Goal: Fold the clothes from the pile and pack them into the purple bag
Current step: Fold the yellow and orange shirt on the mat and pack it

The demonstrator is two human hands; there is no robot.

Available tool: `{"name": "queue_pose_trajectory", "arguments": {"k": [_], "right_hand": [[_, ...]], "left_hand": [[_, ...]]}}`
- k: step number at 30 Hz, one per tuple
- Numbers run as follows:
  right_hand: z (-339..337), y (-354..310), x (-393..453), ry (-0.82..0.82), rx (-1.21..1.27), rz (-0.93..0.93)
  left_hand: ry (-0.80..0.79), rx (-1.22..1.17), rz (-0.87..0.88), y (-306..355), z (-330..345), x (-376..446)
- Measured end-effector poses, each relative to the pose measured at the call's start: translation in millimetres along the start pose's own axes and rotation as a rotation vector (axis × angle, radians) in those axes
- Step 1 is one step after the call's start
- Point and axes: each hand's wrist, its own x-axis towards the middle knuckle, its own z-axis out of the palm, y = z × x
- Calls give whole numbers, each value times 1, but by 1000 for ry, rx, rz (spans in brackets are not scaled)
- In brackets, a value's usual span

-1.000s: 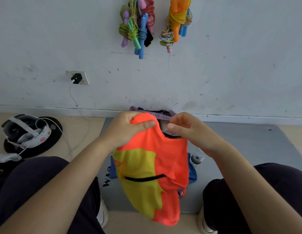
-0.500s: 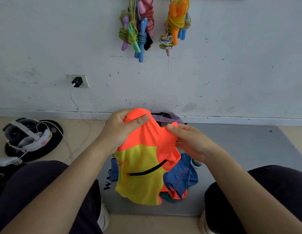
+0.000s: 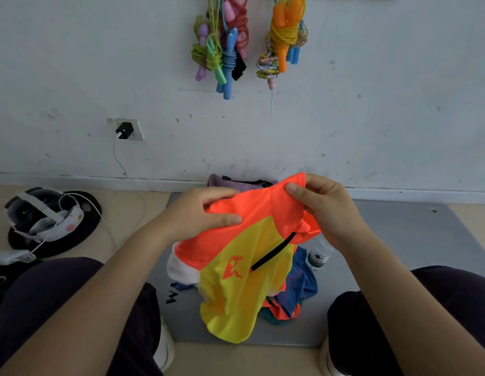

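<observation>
An orange and yellow garment (image 3: 252, 256) with a black stripe hangs in front of me over the mat. My left hand (image 3: 200, 213) grips its top edge on the left, thumb on the orange cloth. My right hand (image 3: 325, 207) pinches the top edge on the right, a bit higher. Below it lies the pile of clothes (image 3: 295, 294), blue, orange and teal, partly hidden by the garment. The purple bag (image 3: 235, 183) stands against the wall behind my hands, mostly hidden.
A grey mat (image 3: 412, 240) covers the floor between my knees. A small plastic bottle (image 3: 317, 256) lies beside the pile. A headset with cables (image 3: 43, 218) sits on a black disc at the left. Skipping ropes (image 3: 225, 50) hang on the wall.
My right hand has moved right and up along the garment's top edge, spreading the cloth wider. The left hand has dropped a little. A logo on the yellow part now shows.
</observation>
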Motion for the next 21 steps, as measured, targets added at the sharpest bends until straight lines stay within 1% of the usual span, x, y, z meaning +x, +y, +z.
{"name": "queue_pose_trajectory", "arguments": {"k": [2, 5, 9, 12, 18, 21], "right_hand": [[2, -1, -1, 27, -7, -4], [3, -6, -2, 65, 12, -8], [6, -11, -5, 80, 37, -11], [7, -14, -7, 98, 10, -26], [13, -18, -12, 115, -24, -37], [19, -18, -13, 84, -36, -41]], "left_hand": [[-14, 1, 47, 3, 7, 0], [49, 57, 89, 4, 14, -1], [199, 142, 134, 7, 28, -2], [309, 182, 186, 6, 30, -1], [337, 55, 224, 9, 34, 0], [355, 67, 273, 10, 44, 0]]}}
